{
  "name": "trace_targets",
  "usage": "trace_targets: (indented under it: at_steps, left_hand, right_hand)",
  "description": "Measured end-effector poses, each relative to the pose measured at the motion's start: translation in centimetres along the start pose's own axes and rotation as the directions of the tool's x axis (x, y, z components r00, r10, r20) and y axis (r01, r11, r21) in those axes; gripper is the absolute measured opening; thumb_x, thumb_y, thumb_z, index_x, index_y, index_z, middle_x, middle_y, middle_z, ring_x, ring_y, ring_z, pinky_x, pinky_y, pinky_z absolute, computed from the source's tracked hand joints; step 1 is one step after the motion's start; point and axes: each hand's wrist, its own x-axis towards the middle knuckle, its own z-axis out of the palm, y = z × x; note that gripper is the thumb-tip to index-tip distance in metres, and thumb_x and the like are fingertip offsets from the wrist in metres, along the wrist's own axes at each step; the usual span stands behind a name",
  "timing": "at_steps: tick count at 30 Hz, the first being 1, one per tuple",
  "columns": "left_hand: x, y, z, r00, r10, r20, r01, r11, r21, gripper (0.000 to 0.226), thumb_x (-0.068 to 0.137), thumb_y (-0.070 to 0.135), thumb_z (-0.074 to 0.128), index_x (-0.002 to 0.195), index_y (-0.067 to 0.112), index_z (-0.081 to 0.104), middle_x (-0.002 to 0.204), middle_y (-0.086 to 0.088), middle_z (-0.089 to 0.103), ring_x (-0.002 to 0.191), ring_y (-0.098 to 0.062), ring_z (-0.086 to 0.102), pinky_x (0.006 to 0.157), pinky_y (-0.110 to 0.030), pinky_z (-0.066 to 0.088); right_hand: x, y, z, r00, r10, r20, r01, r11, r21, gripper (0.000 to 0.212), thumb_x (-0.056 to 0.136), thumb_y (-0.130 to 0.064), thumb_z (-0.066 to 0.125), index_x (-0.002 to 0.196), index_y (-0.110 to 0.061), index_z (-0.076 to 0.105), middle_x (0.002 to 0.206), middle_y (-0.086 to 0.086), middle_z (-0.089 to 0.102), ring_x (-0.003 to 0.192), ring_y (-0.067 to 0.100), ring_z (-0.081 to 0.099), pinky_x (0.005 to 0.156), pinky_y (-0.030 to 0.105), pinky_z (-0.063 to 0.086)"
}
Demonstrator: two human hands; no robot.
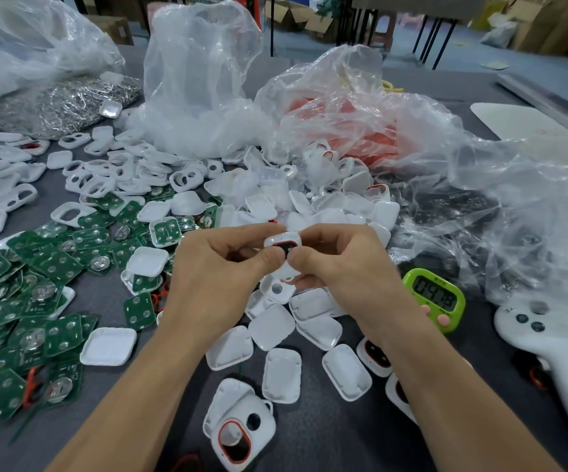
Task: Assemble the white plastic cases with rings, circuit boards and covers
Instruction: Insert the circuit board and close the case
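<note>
**Both hands on one case**

Above the grey table (412, 437), mid-frame, the left hand (221, 264) and right hand (340, 264) pinch a white case (282, 241) with a red ring between thumbs and fingertips. Green circuit boards (30, 301) lie heaped left; white covers (280, 374) lie below the hands; a green timer (435, 294) sits just right of the right wrist.

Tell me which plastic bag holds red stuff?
The bag right of centre: red shows through it. The far-left bag holds silvery metal pieces; the middle bag shows only white.
</note>
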Motion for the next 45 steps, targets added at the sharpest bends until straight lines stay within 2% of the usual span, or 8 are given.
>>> trace_targets:
  at_steps: [7,14,19,22,26,35,40,45]
  left_hand:
    - [-0.4,-0.1,0.4,0.997,-0.04,0.064,0.038,0.999,0.039,0.031,0.073,0.021,0.075,0.095,0.041,0.082,0.075,-0.006,0.075,0.074,-0.037,0.07,0.075,-0.056,0.061]
    - [-0.3,0.0,1.0,0.998,-0.035,0.054,0.037,0.998,-0.04,0.033,0.072,0.017,0.075,0.096,0.039,0.083,0.074,-0.008,0.073,0.065,-0.018,0.067,0.072,-0.04,0.06]
    - [-0.3,0.1,1.1,1.0,-0.028,0.013,0.029,0.999,-0.039,0.031,0.072,0.018,0.074,0.096,0.036,0.083,0.077,-0.022,0.071,0.068,-0.025,0.062,0.076,-0.054,0.058]
    - [-0.4,-0.1,1.2,0.997,-0.078,0.01,0.078,0.994,-0.08,0.028,0.077,0.015,0.078,0.097,0.033,0.083,0.079,-0.008,0.077,0.07,-0.015,0.066,0.062,-0.029,0.056]
    - [-0.1,-0.2,1.3,0.985,-0.168,-0.035,0.162,0.978,-0.129,0.019,0.085,0.015,0.078,0.086,0.033,0.084,0.062,0.011,0.07,0.047,-0.002,0.051,0.046,-0.012,0.041]
    - [-0.2,-0.2,1.0,0.983,-0.144,-0.111,0.127,0.981,-0.145,0.009,0.073,0.029,0.089,0.081,0.033,0.084,0.07,-0.006,0.076,0.061,-0.016,0.048,0.057,-0.029,0.044]
    - [-0.3,0.0,1.1,0.988,-0.111,-0.108,0.095,0.985,-0.141,0.01,0.074,0.028,0.089,0.081,0.034,0.084,0.073,0.001,0.078,0.059,-0.007,0.056,0.056,-0.017,0.047]
    - [-0.2,0.1,1.2,0.993,-0.109,-0.046,0.103,0.987,-0.127,0.017,0.072,0.033,0.077,0.087,0.035,0.084,0.075,-0.001,0.078,0.067,-0.015,0.064,0.064,-0.031,0.053]
  right_hand:
    - [0.3,0.6,0.3,0.999,0.032,-0.01,-0.033,0.992,-0.12,0.009,0.067,-0.025,0.069,0.068,-0.015,0.069,0.059,-0.005,0.063,0.056,0.014,0.062,0.058,0.023,0.047]
    - [0.2,0.6,0.4,0.996,0.02,-0.087,-0.026,0.997,-0.074,0.008,0.067,-0.026,0.067,0.068,-0.018,0.065,0.062,-0.003,0.059,0.055,0.013,0.055,0.058,0.031,0.046]
    - [0.0,0.6,1.2,0.992,0.03,-0.126,-0.043,0.994,-0.104,0.015,0.068,-0.028,0.065,0.073,-0.014,0.061,0.063,-0.001,0.056,0.061,0.018,0.052,0.064,0.047,0.048]
    - [0.2,0.5,0.7,0.997,0.065,-0.049,-0.066,0.998,-0.003,0.016,0.083,-0.014,0.069,0.068,-0.018,0.065,0.064,-0.002,0.06,0.059,0.017,0.056,0.056,0.027,0.047]
    - [0.3,0.4,0.3,0.998,0.046,0.031,-0.049,0.995,0.09,0.03,0.093,0.003,0.063,0.075,-0.019,0.071,0.068,0.0,0.065,0.061,0.02,0.062,0.061,0.03,0.055]
    - [0.4,0.9,0.9,0.999,-0.047,0.006,0.047,0.998,-0.036,0.012,0.074,-0.018,0.065,0.082,-0.013,0.072,0.071,0.014,0.071,0.063,0.021,0.067,0.064,0.036,0.055]
    - [0.4,0.9,0.8,0.997,-0.072,0.011,0.072,0.997,-0.015,0.009,0.075,-0.018,0.066,0.08,-0.012,0.071,0.07,0.009,0.069,0.063,0.021,0.066,0.06,0.032,0.053]
    - [0.5,0.7,0.7,0.996,-0.085,-0.027,0.085,0.996,0.004,0.008,0.078,-0.02,0.066,0.075,-0.021,0.073,0.067,0.001,0.069,0.061,0.022,0.067,0.058,0.03,0.051]
